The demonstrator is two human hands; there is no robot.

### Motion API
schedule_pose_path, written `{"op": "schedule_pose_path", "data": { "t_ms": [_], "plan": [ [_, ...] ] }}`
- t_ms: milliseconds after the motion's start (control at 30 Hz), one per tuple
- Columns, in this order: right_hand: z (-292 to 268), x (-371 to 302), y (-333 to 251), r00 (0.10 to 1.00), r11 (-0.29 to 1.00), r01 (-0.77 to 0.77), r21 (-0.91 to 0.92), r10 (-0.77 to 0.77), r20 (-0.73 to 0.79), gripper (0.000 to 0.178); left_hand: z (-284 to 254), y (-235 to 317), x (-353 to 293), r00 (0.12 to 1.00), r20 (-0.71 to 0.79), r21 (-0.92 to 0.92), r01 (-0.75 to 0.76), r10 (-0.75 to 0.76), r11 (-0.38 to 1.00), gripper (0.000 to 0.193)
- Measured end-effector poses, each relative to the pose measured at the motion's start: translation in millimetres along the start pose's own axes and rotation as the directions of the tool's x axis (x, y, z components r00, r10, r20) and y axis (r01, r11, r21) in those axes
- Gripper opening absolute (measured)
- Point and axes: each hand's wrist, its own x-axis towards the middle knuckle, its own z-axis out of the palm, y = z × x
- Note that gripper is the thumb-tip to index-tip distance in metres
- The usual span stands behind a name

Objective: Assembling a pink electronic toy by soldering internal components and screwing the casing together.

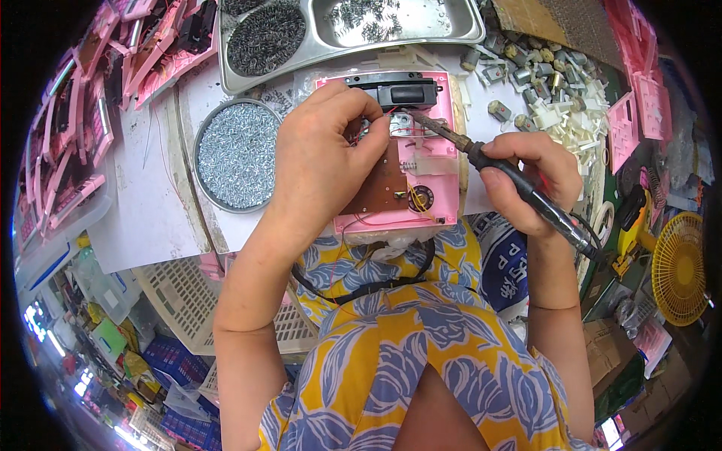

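A pink plastic housing (445, 177) lies in front of me on the table. My right hand (535, 173) is closed around the black handle of a soldering iron (519, 183), whose tip reaches left to a small silver motor (401, 122) in the housing. Over the housing's left side, my left hand (320, 143) pinches a thin red wire (392, 110) close to that tip; its fingers partly hide the wire. Below them sits a brown circuit board (376, 192), with a round black speaker (421, 198) at its right. A black part (406, 93) spans the housing's far end.
A round dish of small silver screws (237, 154) stands left of the housing. Beyond it is a metal tray (361, 46) with dark springs. Loose motors (526, 86) and white plastic parts (579, 131) lie far right. Pink housings (83, 105) pile up left; a yellow fan (678, 268) stands right.
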Motion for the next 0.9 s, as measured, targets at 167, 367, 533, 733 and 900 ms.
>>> {"op": "schedule_pose_path", "data": {
  "t_ms": [167,367,533,733,900],
  "plan": [
    [4,1,0,1.000,1.000,-0.018,0.006,0.018,0.001,0.020,0,0,0,1.000,-0.004,-0.005,0.002,-0.002,1.000,0.010],
    [7,4,2,0.999,0.999,0.037,-0.036,-0.037,0.001,0.020,1,1,-1,1.000,-0.019,-0.020,0.002,-0.002,1.000,0.010],
    [3,11,0,0.987,0.986,0.135,-0.102,-0.125,0.103,0.022,3,-1,-1,0.999,-0.042,-0.024,-0.015,0.014,1.000,0.009],
    [-7,9,0,0.981,0.986,0.137,-0.095,-0.122,0.150,0.023,4,-1,-1,0.998,-0.059,-0.020,-0.019,0.018,1.000,0.010],
    [-7,8,3,0.990,0.991,0.112,-0.072,-0.105,0.093,0.021,5,0,-1,0.998,-0.056,0.000,-0.006,0.006,1.000,0.009]
  ]
}}
